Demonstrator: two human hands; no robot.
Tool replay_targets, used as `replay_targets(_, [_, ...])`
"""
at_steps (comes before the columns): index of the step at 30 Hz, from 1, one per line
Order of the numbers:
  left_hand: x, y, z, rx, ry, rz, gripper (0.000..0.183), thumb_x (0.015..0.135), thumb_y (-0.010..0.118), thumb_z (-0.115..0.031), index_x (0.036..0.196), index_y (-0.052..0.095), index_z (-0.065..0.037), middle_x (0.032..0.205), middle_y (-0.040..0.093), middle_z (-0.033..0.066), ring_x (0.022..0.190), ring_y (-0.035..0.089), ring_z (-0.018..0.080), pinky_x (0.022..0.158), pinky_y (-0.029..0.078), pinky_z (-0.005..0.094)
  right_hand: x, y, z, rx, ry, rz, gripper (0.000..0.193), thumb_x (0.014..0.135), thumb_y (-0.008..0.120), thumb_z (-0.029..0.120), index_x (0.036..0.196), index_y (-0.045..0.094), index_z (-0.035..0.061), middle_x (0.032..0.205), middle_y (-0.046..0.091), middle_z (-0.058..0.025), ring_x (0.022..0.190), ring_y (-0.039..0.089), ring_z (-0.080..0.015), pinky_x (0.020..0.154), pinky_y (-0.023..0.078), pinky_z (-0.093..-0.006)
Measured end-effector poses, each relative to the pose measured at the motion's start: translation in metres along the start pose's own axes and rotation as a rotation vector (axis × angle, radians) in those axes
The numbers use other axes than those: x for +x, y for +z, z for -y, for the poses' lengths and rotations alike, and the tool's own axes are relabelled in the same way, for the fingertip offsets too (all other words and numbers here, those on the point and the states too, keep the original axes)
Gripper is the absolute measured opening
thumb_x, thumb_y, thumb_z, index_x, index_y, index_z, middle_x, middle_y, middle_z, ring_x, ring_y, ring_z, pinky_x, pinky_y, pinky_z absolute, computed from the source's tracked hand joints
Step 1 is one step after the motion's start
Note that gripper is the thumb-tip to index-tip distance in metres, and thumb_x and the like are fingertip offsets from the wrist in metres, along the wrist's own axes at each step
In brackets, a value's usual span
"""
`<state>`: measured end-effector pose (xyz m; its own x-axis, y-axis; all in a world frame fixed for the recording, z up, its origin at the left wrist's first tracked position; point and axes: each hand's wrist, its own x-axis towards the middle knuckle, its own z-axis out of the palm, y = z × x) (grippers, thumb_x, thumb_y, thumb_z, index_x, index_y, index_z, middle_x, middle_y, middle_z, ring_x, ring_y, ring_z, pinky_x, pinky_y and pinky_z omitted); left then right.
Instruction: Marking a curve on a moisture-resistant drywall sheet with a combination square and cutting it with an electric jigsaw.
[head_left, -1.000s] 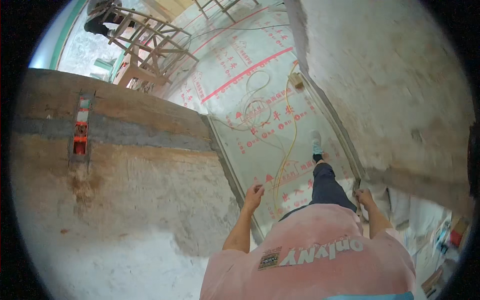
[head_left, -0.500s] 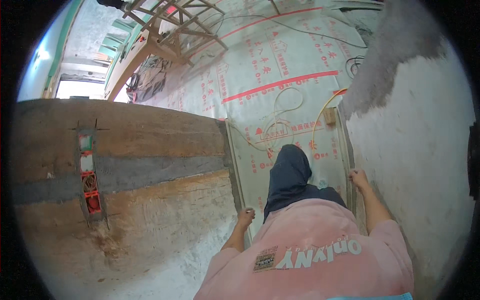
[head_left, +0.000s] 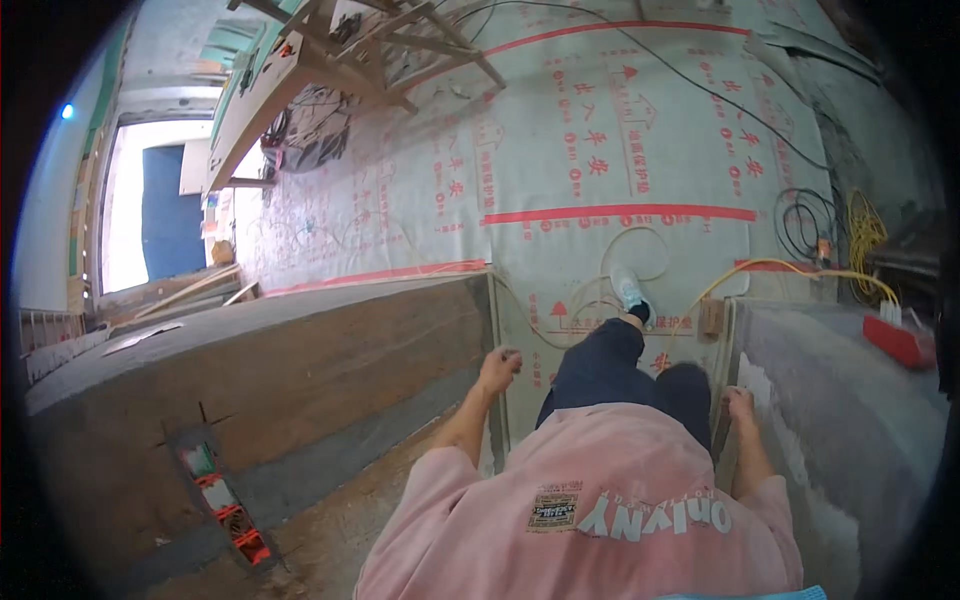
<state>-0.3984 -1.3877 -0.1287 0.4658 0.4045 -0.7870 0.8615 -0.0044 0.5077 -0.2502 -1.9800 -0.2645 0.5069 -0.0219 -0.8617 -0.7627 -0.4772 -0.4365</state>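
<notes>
My left hand (head_left: 499,372) hangs beside the end of the low brown wall (head_left: 350,350), its fingers curled in. Whether something small sits in them is too unclear to make out. On the other side, my right hand (head_left: 739,402) is loosely closed near the edge of the grey-and-white wall (head_left: 830,400), with nothing visible in it. Both hands are apart from each other at my sides. One white shoe (head_left: 630,288) of mine is stretched forward onto the printed floor sheet (head_left: 570,180), among loops of a pale hose (head_left: 640,232).
A yellow hose (head_left: 735,275) crosses ahead to the right, near a small wooden block (head_left: 712,318) and a red object (head_left: 897,342). A dark cable (head_left: 690,90) crosses the sheet. Far left stands a wooden workbench (head_left: 270,95). Red wall boxes (head_left: 230,515) sit in the left wall.
I have moved forward through the gap between the walls, with one leg now stretched ahead. My left hand has risen in view. More of the doorway and right side shows.
</notes>
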Motion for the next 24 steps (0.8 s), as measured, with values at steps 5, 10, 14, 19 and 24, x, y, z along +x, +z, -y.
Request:
replay_targets(5, [0.054,-0.061,-0.077,-0.056,0.011,-0.101,0.027,0.094,0.061,-0.019,0.113,0.064,-0.001,0.086,0.068,0.0046,0.076,0.064,0.0153,0.068,0.051,0.0288,0.047,0.01,0.104,0.161,0.045,-0.006,0.03,0.097,0.061,0.03,0.091,0.065,0.0004,0.074,0.062,-0.0056,0.059,0.058,-0.0149,0.051,0.044,-0.0308])
replay_targets(10, [0.086,-0.09,-0.11,0.308,0.198,-0.086,0.03,0.088,0.064,-0.022,0.104,0.066,0.003,0.084,0.068,0.0124,0.077,0.066,0.0198,0.071,0.052,0.0329,0.075,0.033,0.203,0.08,0.087,0.061,0.023,0.095,0.058,0.022,0.084,0.063,0.002,0.069,0.06,-0.0068,0.057,0.056,-0.0171,0.052,0.043,-0.0317])
replay_targets(14, [0.097,-0.114,-0.138,0.211,0.001,-0.102,0.033,0.086,0.065,-0.024,0.103,0.066,0.004,0.087,0.07,0.0174,0.08,0.068,0.0233,0.073,0.053,0.0367,0.127,0.06,0.258,-0.139,0.016,0.168,0.034,0.091,0.057,0.029,0.095,0.065,-0.0037,0.081,0.066,-0.0143,0.069,0.063,-0.0227,0.061,0.049,-0.0378])
replay_targets(19, [0.181,-0.107,-0.172,-0.068,0.022,-0.263,0.032,0.086,0.066,-0.022,0.105,0.066,0.004,0.09,0.071,0.0171,0.077,0.067,0.0209,0.07,0.053,0.0358,0.31,-0.017,0.26,-0.487,-0.593,0.23,0.027,0.091,0.056,0.029,0.086,0.069,0.005,0.083,0.071,-0.0165,0.079,0.07,-0.0329,0.067,0.054,-0.0418])
replay_targets(24, [0.154,-0.122,-0.177,-0.366,-0.079,-0.392,0.027,0.087,0.065,-0.017,0.104,0.066,0.003,0.089,0.071,0.0129,0.077,0.066,0.0184,0.069,0.052,0.0335,0.274,0.111,0.635,-0.392,-0.096,0.216,0.018,0.091,0.059,0.018,0.087,0.063,0.0005,0.075,0.064,-0.0114,0.064,0.063,-0.0174,0.049,0.048,-0.0314])
